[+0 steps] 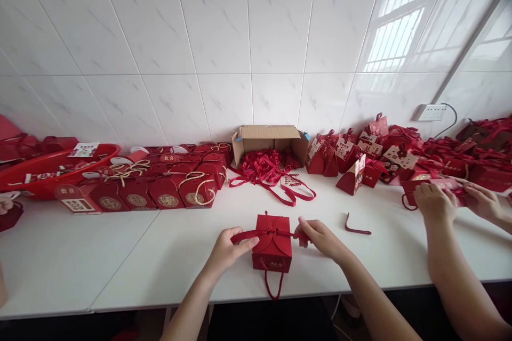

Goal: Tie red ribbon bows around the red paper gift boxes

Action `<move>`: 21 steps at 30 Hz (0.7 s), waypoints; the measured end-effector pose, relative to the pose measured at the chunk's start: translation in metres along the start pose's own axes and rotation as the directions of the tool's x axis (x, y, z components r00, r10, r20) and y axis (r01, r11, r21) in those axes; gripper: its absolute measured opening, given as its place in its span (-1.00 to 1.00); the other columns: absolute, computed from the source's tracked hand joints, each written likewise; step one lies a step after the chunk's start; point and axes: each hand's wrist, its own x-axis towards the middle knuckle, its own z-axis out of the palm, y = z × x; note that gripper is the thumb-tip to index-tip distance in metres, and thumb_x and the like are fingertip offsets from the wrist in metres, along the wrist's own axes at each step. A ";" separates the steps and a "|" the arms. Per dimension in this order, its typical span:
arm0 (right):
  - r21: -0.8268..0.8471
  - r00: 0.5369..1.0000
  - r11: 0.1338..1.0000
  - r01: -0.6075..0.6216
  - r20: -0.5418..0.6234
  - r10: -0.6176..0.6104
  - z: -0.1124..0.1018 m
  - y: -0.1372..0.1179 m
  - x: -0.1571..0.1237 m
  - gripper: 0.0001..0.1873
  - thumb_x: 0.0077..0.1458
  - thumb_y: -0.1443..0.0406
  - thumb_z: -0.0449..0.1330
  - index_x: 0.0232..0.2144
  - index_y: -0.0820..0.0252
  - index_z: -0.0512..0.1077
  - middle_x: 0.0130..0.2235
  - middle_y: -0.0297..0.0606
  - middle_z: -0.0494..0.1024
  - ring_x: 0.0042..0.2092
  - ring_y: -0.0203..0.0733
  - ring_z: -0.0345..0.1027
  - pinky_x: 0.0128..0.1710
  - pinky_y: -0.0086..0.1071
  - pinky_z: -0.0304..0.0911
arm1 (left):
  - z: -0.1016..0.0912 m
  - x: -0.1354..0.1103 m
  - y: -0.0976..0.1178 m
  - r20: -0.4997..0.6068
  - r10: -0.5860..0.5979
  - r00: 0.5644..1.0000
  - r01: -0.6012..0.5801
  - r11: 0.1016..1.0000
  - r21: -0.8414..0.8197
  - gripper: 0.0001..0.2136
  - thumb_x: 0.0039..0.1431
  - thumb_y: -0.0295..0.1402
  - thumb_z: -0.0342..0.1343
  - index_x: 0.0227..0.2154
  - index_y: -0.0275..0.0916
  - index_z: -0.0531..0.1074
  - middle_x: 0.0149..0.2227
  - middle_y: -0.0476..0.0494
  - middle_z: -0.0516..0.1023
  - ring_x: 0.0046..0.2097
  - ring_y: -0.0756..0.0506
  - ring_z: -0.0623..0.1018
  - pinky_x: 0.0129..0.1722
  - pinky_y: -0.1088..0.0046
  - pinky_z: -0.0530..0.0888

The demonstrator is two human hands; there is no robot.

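Observation:
A small red gift box stands on the white table near its front edge, with a red cord loop hanging from its front. A red ribbon runs across the box's top. My left hand pinches the ribbon's left end beside the box. On the other side, my right hand pinches the ribbon's right end. Both hands are closed on the ribbon and touch the box's sides.
Rows of finished red boxes lie at the back left beside a red tray. An open cardboard box spills red ribbons. Another person's hands work at the right among piled red boxes. A loose ribbon piece lies nearby.

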 end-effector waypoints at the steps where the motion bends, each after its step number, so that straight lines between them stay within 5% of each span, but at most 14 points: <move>1: 0.012 0.999 1.000 -0.028 0.037 0.028 0.000 -0.001 -0.001 -0.32 0.20 -0.11 -0.20 -0.52 0.24 0.43 -0.53 -0.25 0.44 -0.41 -0.20 0.31 -0.27 -0.31 0.17 | -0.001 -0.001 0.000 0.051 0.025 0.998 -0.027 0.999 0.026 -0.52 -0.28 -0.04 0.32 -0.32 -0.28 0.49 -0.26 -0.22 0.58 -0.11 -0.32 0.52 -0.20 0.29 0.46; 7: 0.051 0.984 0.997 -0.052 0.173 0.042 -0.005 -0.006 -0.009 -0.47 0.18 -0.10 -0.07 -0.43 0.21 0.38 -0.41 -0.27 0.50 -0.31 -0.20 0.37 -0.17 -0.29 0.20 | 0.001 -0.012 -0.002 0.188 0.191 0.963 -0.229 0.950 0.211 -0.64 -0.08 -0.05 0.22 -0.35 -0.22 0.39 -0.25 -0.13 0.49 -0.17 -0.22 0.50 -0.18 0.30 0.43; 13: -0.275 0.988 0.949 0.152 0.014 -0.154 -0.015 -0.009 -0.021 -0.70 0.03 0.06 0.22 -0.38 0.13 0.29 -0.33 -0.34 0.41 -0.37 -0.27 0.21 -0.36 -0.39 0.17 | 0.004 -0.020 0.001 0.012 0.461 0.887 -0.446 0.851 0.276 -0.60 0.01 -0.20 0.20 -0.12 -0.12 0.22 0.02 -0.19 0.31 0.10 -0.23 0.34 0.07 0.15 0.31; 21: -0.510 0.918 0.820 0.259 -0.134 -0.373 -0.011 -0.035 -0.026 -0.89 0.08 0.32 0.11 -0.48 0.13 0.25 -0.38 -0.30 0.40 -0.41 -0.26 0.22 -0.40 -0.38 0.14 | 0.034 -0.017 0.051 0.248 0.591 0.767 -0.640 0.727 0.247 -0.89 0.06 -0.35 0.17 -0.32 -0.14 0.40 -0.18 -0.13 0.48 -0.08 -0.17 0.46 -0.03 0.23 0.37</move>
